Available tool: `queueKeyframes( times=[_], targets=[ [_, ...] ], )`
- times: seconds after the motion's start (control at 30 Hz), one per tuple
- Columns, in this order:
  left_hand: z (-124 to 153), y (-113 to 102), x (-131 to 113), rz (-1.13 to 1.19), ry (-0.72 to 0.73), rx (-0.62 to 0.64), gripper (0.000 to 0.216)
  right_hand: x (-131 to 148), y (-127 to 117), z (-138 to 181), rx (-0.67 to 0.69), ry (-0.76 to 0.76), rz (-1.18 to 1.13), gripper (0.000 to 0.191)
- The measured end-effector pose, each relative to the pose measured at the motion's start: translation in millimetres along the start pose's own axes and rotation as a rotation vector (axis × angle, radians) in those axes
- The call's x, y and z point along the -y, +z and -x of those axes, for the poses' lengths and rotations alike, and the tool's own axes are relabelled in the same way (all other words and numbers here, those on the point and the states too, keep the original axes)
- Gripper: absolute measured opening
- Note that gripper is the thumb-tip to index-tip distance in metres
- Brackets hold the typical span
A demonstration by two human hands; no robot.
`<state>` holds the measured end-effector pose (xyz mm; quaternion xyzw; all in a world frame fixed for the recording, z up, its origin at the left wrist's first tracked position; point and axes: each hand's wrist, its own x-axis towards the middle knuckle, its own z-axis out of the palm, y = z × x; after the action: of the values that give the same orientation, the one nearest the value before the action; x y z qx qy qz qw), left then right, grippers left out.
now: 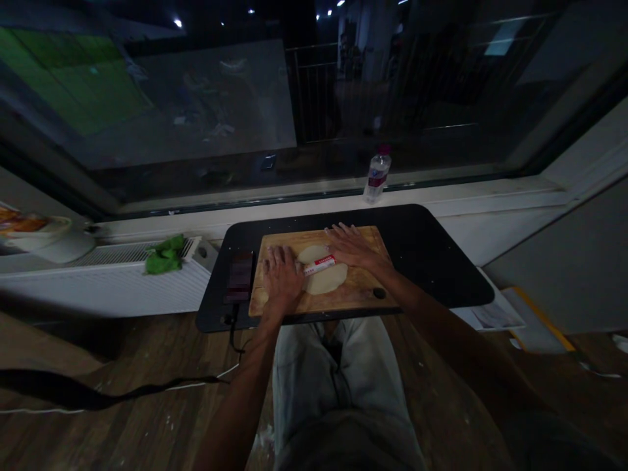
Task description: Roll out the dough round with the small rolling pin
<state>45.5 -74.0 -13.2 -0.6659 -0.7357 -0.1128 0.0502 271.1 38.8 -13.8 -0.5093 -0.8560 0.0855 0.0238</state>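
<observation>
A flattened round of pale dough [326, 280] lies on a wooden cutting board [358, 299]. Across the dough rests a short rod with a white-and-red printed label [318, 265], resembling a rolling pin. My left hand [283, 278] lies over the rod's left end, palm down, its fingers stretched forward and dusted white. Over the right end is my right hand [352, 246], also palm down, with extended, whitened fingers. Both ends of the rod are hidden beneath the hands.
The board sits on a small black table [426, 261]. A dark phone [240, 276] with a cable lies left of the board. On the windowsill stands a water bottle [377, 174]. A green cloth [165, 254] hangs on the radiator [122, 275], near a white bowl [52, 241].
</observation>
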Motion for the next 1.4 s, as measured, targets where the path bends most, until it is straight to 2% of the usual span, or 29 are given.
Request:
queueKeyframes(
  times=[0.2, 0.5, 0.77, 1.0, 1.23, 1.4],
  targets=[
    [26.6, 1.4, -7.9, 0.026, -0.018, -0.068, 0.065, 6.6, -5.2, 24.4, -0.074, -0.063, 0.010, 0.073],
    [63.8, 2.3, -25.3, 0.112, -0.022, -0.173, 0.061, -15.2, 20.4, 59.3, -0.125, -0.155, -0.030, 0.060],
    [90.4, 2.5, -29.4, 0.128, 0.035, -0.189, 0.062, 14.6, 0.3, 85.2, -0.172, -0.051, 0.048, 0.062],
    [94.0, -9.0, -27.7, 0.117, 0.059, -0.088, 0.062, 28.4, 5.0, 110.5, -0.249, 0.050, 0.040, 0.061],
    [91.3, -8.0, -20.6, 0.123, 0.132, -0.131, 0.060, 37.7, 24.1, 133.5, -0.386, 0.108, 0.025, 0.061],
    [71.7, 0.7, -10.1, 0.153, 0.193, -0.147, 0.058, 46.9, 33.9, 146.9, -0.446, 0.155, 0.040, 0.059]
  ],
)
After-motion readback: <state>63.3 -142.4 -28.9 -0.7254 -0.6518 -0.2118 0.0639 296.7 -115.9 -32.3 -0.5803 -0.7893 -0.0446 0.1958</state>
